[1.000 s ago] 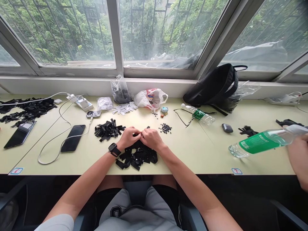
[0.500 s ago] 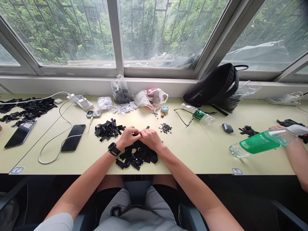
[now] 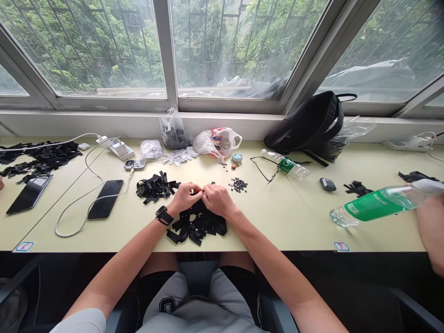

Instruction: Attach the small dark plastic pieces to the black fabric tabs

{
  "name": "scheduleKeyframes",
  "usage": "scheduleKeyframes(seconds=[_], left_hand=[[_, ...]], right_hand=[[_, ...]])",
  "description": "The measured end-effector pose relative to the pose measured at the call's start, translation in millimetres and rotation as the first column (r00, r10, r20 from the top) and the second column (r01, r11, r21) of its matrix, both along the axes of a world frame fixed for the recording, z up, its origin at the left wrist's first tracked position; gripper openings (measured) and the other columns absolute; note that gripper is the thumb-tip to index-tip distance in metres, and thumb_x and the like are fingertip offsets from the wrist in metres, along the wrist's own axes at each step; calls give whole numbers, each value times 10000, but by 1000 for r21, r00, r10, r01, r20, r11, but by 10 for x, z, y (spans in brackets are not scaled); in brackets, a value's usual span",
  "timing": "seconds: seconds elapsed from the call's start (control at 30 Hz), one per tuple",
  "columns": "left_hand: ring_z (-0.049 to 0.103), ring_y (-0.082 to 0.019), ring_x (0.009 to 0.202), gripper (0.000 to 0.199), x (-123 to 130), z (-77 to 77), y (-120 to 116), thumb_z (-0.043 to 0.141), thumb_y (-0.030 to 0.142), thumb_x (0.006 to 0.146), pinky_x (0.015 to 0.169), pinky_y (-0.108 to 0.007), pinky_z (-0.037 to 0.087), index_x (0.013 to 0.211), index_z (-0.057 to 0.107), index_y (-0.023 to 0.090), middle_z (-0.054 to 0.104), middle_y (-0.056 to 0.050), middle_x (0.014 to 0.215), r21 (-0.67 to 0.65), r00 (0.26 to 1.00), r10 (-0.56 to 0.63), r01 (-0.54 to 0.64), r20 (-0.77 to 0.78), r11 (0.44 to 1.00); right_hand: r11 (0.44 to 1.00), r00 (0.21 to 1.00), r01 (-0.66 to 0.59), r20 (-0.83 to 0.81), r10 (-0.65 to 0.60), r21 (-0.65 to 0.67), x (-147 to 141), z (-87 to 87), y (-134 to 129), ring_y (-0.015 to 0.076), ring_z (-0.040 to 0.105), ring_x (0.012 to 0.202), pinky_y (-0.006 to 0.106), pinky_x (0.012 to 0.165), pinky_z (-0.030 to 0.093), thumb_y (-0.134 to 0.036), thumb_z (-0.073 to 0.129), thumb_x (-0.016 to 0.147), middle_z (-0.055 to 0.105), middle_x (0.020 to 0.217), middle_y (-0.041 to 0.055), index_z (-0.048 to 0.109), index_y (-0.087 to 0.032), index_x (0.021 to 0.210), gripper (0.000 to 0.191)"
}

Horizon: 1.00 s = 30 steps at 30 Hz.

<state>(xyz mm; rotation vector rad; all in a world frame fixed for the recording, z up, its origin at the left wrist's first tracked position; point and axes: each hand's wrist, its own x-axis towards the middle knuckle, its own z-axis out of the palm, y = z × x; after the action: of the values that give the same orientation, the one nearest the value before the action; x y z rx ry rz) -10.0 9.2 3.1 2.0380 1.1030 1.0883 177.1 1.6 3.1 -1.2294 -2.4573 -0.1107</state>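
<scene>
My left hand (image 3: 183, 198) and my right hand (image 3: 218, 200) meet above the table, fingertips pressed together on a small black strip. Most of that strip is hidden by my fingers, and only a short end (image 3: 212, 183) shows above my right hand. Directly below my wrists lies a heap of black fabric strips (image 3: 198, 226), touching my right hand's heel. A smaller heap of the same strips (image 3: 155, 187) sits just left of my left hand. To the right of my right hand is a little cluster of black snap buttons (image 3: 238, 185).
Phones (image 3: 105, 199) and a white charging cable (image 3: 74, 222) lie left, with another strip heap (image 3: 38, 157) beyond. Plastic bags (image 3: 217, 142) and a black backpack (image 3: 305, 125) line the window sill. At right, a co-worker's arm (image 3: 432, 226) is behind a green-labelled water bottle (image 3: 378, 205).
My hands stay together over the heap, with only slight finger shifts. The co-worker's hand at the right has drawn back toward the edge of the view.
</scene>
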Motion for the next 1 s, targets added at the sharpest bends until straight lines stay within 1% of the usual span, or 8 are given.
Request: scheduleKeyframes(seconds=[0.13,0.27,0.37,0.47,0.6,0.77,0.9,1.0], left_hand=[[565,-133,687,182,24,-12,20,592,297,934,649,-266,442,853,702,177,685,-12,772,-22,1000,11,-10,23,1000],[577,-133,686,313,27,-54,66,527,427,991,625,-256,457,863,655,172,670,-24,801,-67,991,89,-83,103,994],[608,-149,705,384,11,-78,101,510,489,995,644,-266,483,845,662,170,684,-36,801,-106,985,110,-96,134,990],[632,-163,722,411,-4,-72,114,520,517,985,649,-273,500,859,697,167,711,-48,828,-134,984,88,-67,157,989],[674,-191,806,404,-4,-38,99,542,510,976,698,-281,522,893,740,168,744,-64,884,-147,983,35,-8,182,989],[685,-198,818,408,8,-12,73,548,500,975,700,-281,515,938,782,169,763,-68,895,-152,989,7,16,147,988],[653,-179,716,416,32,-19,51,554,507,965,599,-269,458,930,799,171,771,-59,862,-134,995,25,-11,96,991],[622,-172,666,361,21,-23,38,580,481,949,564,-276,416,872,797,203,766,-40,816,-46,992,124,-123,12,991]], right_hand=[[1000,985,30,-168,-31,-9,21,15,38,169,514,702,290,657,340,-267,353,1067,602,801,51,552,-188,846,308],[997,912,63,-403,-75,-42,33,51,50,180,540,747,288,683,390,-291,341,1079,601,852,57,551,-195,914,284],[996,857,-23,-515,-23,-82,16,62,31,184,573,780,294,718,435,-310,410,1062,625,905,61,580,-203,967,222],[989,818,-101,-575,22,-105,-24,39,16,185,591,784,301,730,463,-313,453,1051,643,908,56,621,-216,987,204],[990,807,-95,-591,17,-102,-52,-15,24,189,601,769,309,724,475,-303,484,1040,649,879,53,659,-221,983,202],[995,848,-65,-530,11,-82,-12,-47,45,184,615,771,291,710,468,-272,491,1039,654,883,54,672,-219,987,196],[998,916,-22,-401,0,-50,3,-43,40,183,614,777,280,701,449,-254,464,1046,649,885,63,658,-203,961,218],[999,951,12,-308,-22,-34,24,-23,50,183,602,767,281,685,435,-258,453,1045,645,881,68,642,-191,937,227]])
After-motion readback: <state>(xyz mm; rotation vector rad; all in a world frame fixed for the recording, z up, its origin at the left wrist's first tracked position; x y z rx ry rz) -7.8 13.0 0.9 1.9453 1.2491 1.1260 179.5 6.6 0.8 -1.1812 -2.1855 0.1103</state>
